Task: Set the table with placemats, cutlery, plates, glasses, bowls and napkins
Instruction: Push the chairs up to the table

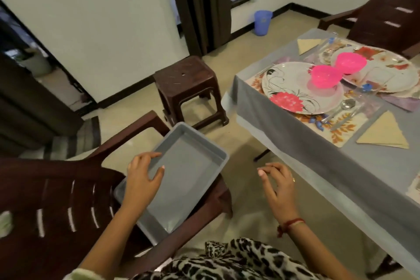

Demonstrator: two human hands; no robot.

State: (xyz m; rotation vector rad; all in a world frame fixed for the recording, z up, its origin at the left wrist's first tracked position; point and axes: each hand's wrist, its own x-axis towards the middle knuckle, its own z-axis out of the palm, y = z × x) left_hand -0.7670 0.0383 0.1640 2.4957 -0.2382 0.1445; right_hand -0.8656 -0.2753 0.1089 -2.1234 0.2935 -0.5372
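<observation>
— We're resting our left hand (142, 177), fingers spread, on the rim of the grey plastic tray (188, 166) on the brown plastic chair (56, 188). Our right hand (276, 185) is hovering, loosely curled, holding nothing.

— The grey-clothed desk (284, 143) is lying rightward, nearer that hand, carrying floral plates (284, 84) and pink bowls (326, 75). We're barely making out the clear glasses (367, 100).

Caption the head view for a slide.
Left hand on an empty grey tray atop a brown chair, beside the set table.
</observation>
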